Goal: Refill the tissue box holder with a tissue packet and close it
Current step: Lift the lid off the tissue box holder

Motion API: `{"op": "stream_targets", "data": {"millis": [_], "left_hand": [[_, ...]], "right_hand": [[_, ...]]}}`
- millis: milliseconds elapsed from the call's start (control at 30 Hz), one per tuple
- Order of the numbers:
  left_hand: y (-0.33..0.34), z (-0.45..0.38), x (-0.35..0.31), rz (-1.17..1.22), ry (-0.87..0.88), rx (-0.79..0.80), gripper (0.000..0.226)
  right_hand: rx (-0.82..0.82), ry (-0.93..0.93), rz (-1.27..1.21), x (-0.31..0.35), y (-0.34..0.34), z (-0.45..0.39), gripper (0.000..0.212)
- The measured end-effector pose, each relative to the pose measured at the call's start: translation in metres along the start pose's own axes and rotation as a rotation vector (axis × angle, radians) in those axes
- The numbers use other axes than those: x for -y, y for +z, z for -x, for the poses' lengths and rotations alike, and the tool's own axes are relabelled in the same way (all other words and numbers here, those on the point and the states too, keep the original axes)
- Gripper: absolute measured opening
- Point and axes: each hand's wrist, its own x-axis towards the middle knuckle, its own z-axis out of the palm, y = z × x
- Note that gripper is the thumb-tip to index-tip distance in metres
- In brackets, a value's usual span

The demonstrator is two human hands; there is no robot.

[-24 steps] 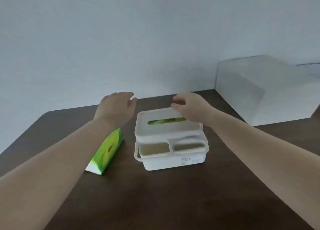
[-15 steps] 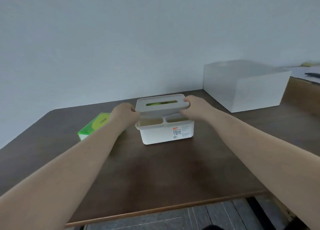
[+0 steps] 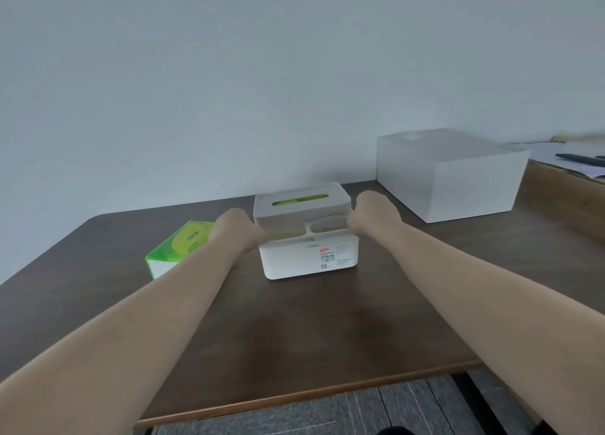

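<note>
A white tissue box holder [image 3: 307,257] stands in the middle of the dark wooden table [image 3: 294,330], with a label on its front. Its grey-white lid [image 3: 301,205] sits on top of it, and green shows through the slot. My left hand [image 3: 237,233] grips the lid's left end and my right hand [image 3: 373,216] grips its right end. Both sets of fingers are hidden behind the hands. A green tissue packet [image 3: 180,249] lies on the table left of the holder, partly behind my left forearm.
A large translucent white bin [image 3: 448,176] stands at the back right of the table. Beyond it is a lighter wooden surface with papers and a dark pen [image 3: 579,159]. The table's front edge and grey floor lie below my arms.
The camera has drawn back from the table. My left hand moved from above the green packet to the lid's left end, and both hands now hold the lid at its ends.
</note>
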Motion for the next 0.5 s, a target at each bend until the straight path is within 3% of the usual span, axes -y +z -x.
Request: {"op": "stream_targets", "data": {"millis": [167,333,500], "left_hand": [[0.0,0.013,-0.035,0.032,0.112,-0.067,0.011],[0.023,0.051,-0.093,0.013,0.221,0.001,0.012],[0.068,0.084,-0.126,0.069,0.268,0.079,0.012]], "right_hand": [[-0.058,0.063,-0.068,-0.021,-0.033,0.004,0.032],[-0.084,0.147,-0.021,-0.088,-0.053,0.018,0.013],[-0.03,0.287,0.01,-0.154,-0.053,0.043,0.035]]}}
